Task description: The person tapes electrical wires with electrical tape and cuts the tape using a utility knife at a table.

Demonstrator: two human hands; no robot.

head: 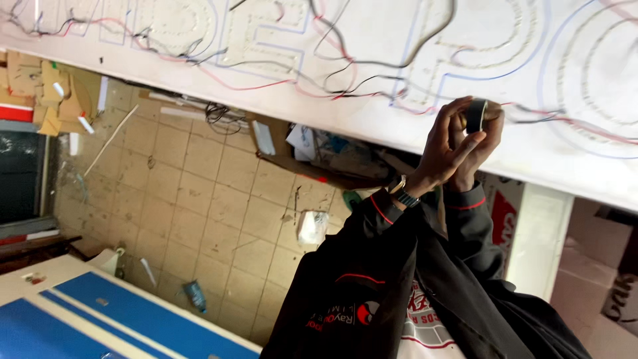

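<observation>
Showing only the head view, both hands are being held up against the large white sign panel with routed letter grooves [372, 113], close to its lower edge. The small black roll of tape [476, 114] is being pinched between them: the left hand [444, 146] is curling over it from the side, and the right hand [480, 147] is pressing in beside it, fingers closed together, not spread. Which hand is bearing the roll cannot be told for sure. The roll is being judged light and stiff at its ring, sticky along the free end, so it is best being gripped by its outer rim. Thin red and black wires [345, 83] are trailing over the panel just beside the roll; they are looking soft, easily snagged and fragile at their joints. Below the panel's edge, open room is lying over the tiled beige floor [199, 199], though a cardboard box of clutter [319, 156] is sitting near the wrists.
</observation>
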